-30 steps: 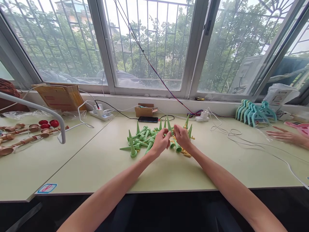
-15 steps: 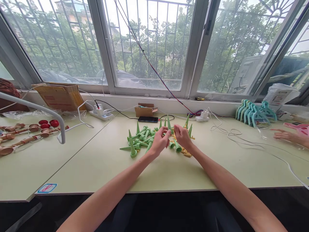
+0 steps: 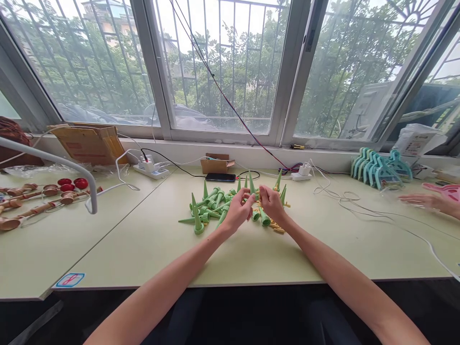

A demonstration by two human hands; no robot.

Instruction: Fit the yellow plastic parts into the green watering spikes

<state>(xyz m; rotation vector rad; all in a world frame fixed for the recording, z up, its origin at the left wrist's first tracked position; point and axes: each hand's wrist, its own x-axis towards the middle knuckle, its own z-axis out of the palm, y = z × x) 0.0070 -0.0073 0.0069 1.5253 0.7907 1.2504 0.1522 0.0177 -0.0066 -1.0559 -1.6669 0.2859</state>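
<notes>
My left hand (image 3: 240,211) is closed, thumb and fingers curled together, with a bit of a green plastic spike (image 3: 256,197) showing at its fingertips. Close by on the right, my right hand (image 3: 272,205) makes a pinch; whatever it grips is hidden behind the fingers. Around both hands lies a pile of green cone-shaped spikes (image 3: 198,223), some upright on their collars, others on their sides. Small yellow plastic pieces (image 3: 278,229) lie scattered beneath and beside my right hand. An open-ended green cone (image 3: 265,220) lies just under that hand.
Behind the pile are a black phone (image 3: 220,178) and a small cardboard box (image 3: 217,164). Wooden kendama toys (image 3: 46,207) lie far left near a grey metal tube (image 3: 89,187). Blue-green hangers (image 3: 379,168), loose white cables (image 3: 354,203) and another person's hand (image 3: 427,201) are at right.
My hands have barely moved and stay close together over the pile. At the far right, the other person's hand has shifted slightly, its fingers now flatter on the table.
</notes>
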